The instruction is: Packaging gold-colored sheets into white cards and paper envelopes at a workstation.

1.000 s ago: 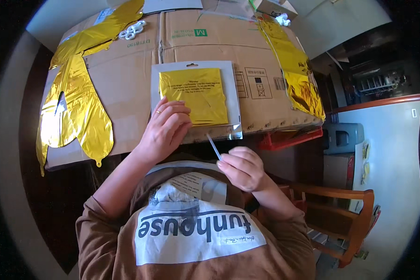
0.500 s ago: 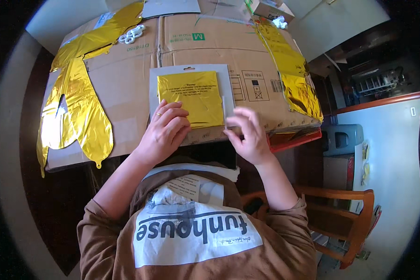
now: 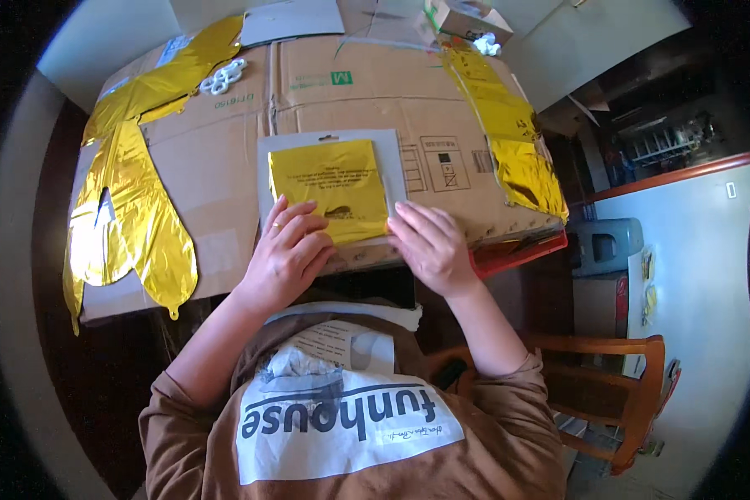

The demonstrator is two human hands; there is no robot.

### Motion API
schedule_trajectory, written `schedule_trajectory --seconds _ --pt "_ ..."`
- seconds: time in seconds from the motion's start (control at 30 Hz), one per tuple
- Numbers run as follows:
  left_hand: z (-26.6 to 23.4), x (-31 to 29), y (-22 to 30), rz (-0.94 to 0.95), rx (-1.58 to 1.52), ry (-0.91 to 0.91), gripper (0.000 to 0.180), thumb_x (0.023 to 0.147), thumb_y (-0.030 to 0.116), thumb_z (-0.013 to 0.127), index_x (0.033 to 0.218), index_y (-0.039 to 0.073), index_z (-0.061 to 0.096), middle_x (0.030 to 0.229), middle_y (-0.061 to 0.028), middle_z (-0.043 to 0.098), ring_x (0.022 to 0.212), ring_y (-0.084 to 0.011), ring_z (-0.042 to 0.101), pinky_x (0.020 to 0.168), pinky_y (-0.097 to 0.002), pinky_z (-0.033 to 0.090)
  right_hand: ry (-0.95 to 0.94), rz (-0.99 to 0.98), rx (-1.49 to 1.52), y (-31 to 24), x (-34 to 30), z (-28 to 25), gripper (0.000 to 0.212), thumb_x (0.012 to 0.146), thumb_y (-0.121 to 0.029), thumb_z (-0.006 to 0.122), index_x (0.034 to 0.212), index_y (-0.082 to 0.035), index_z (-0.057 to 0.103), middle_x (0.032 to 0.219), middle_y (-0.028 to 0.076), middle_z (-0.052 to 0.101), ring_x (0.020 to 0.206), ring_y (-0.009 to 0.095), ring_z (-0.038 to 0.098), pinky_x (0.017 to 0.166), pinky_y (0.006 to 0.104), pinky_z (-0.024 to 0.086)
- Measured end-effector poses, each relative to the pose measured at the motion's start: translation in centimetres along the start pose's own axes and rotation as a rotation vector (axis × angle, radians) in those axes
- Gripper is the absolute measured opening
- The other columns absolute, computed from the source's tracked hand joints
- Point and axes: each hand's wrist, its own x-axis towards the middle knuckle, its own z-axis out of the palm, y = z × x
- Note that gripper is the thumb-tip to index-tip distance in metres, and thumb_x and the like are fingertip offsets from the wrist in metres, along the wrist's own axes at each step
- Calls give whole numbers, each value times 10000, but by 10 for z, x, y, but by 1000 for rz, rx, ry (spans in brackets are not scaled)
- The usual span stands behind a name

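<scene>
A folded gold foil balloon [image 3: 329, 187] lies on a grey hang-hole card [image 3: 390, 162] at the near edge of the cardboard. My left hand [image 3: 287, 250] rests on the foil's lower left part, fingers bent over it and pressing it against the card. At the lower right corner, my right hand [image 3: 433, 247] has thumb and fingertips closed together on the edge of the foil and card. Whether the pinch takes in both layers is hidden by the fingers.
Flattened cardboard [image 3: 225, 150] covers the table. Gold foil balloons [image 3: 154, 242] lie at left, and gold foil [image 3: 521, 158] hangs over the right side. White rings [image 3: 223, 77], a grey sheet [image 3: 292, 21] and a small box [image 3: 468, 18] lie farther back. A wooden chair [image 3: 633, 400] stands at right.
My right hand has moved slightly left and its fingertips have closed on the lower right corner. The left hand stays on the foil. The whole view has shifted a little.
</scene>
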Motion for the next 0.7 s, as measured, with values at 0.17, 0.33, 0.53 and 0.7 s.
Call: schedule_trajectory --seconds 0.17,0.33,0.53,0.7 --pt "-4 4 3 37 55 -46 219 784 105 778 963 76 656 1105 -97 644 1190 -334 580 1111 -561 372 -99 46 -25 -9 -17 -16 390 805 -107 766 1187 -60 700 1275 123 661 1181 295 621 1021 438 456" --pt "-14 14 -2 55 37 -93 381 735 166 830 1057 67 650 1219 -136 601 1267 -378 520 1108 -552 381 -134 58 13 -2 -21 -20 422 806 -178 781 1203 -72 683 1307 109 631 1233 290 576 1066 452 432" --pt "-17 10 -3 -47 -13 -86 597 682 212 872 1199 75 607 1393 -171 496 1378 -413 407 1138 -568 349 -116 157 168 -8 7 -31 476 790 -173 807 1236 -69 677 1333 118 629 1243 303 582 1107 462 408" --pt "-13 6 -7 -38 -10 -115 555 705 216 862 1184 80 617 1378 -167 514 1369 -413 422 1162 -574 312 -112 252 317 6 41 -20 251 904 -165 717 1107 -18 706 1152 140 694 1066 299 672 917 370 552"
